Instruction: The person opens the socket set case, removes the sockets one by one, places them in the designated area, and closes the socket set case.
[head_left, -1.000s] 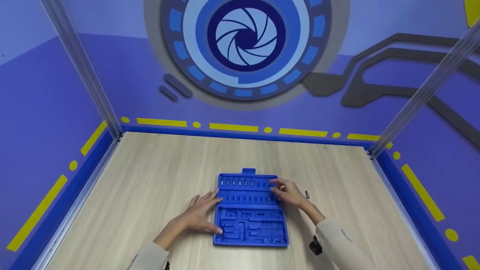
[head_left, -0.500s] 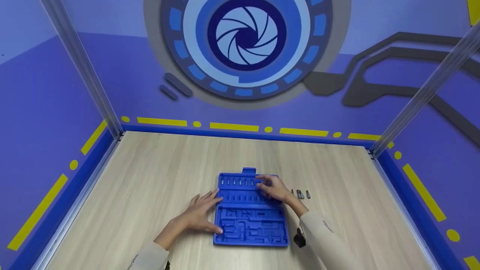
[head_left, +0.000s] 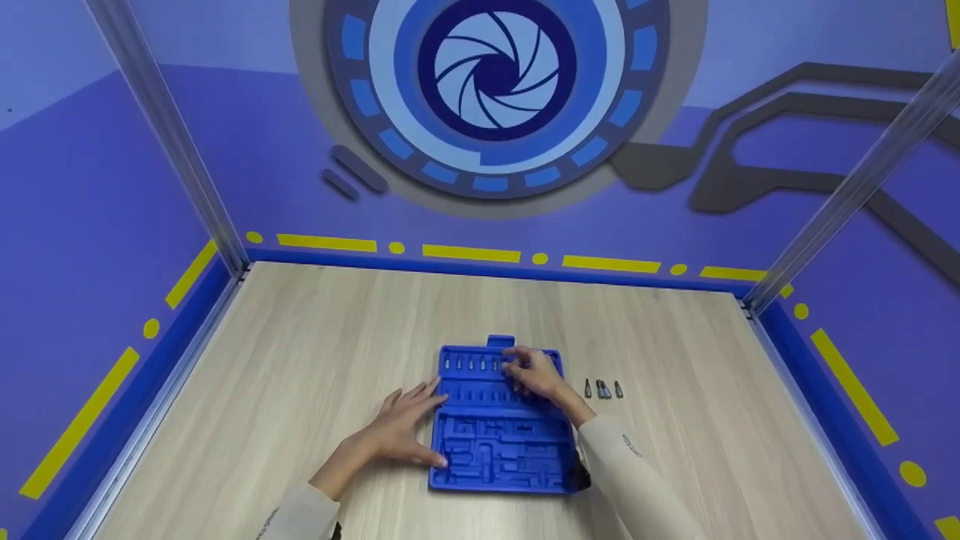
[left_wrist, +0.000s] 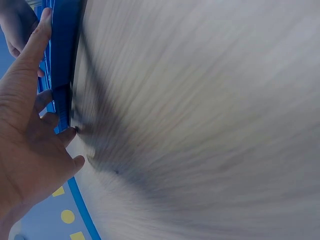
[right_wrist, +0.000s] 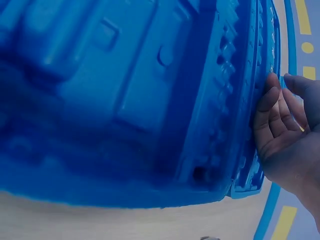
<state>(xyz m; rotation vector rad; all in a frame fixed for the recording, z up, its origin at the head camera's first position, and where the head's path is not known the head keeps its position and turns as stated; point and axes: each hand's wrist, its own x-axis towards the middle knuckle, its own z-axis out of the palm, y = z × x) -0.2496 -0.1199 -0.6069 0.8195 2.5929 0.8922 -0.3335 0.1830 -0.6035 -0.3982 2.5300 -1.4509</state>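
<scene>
An open blue plastic bit case [head_left: 505,491] lies on the table, its upper half holding a row of small metal screwdriver bits [head_left: 471,363]. My left hand [head_left: 397,431] spreads along the case's left side, thumb on the lower rim and fingertips at the upper half; the left wrist view shows the thumb [left_wrist: 37,42] along the blue edge. Over the upper row, the thumb and index finger of my right hand [head_left: 536,373] are at the rightmost bits. In the right wrist view the right hand [right_wrist: 290,125] has bent fingers; I cannot tell whether it pinches a bit.
Several loose bits [head_left: 604,389] lie on the wooden table [head_left: 675,352] right of the case. A latch tab [head_left: 501,341] sticks out at the case's far edge. Blue-purple walls [head_left: 420,217] with metal corner posts [head_left: 855,172] enclose the table.
My right hand has moved left along the upper row, from its right end to the bits near the middle. More loose bits show beside the case. My left hand stays in place.
</scene>
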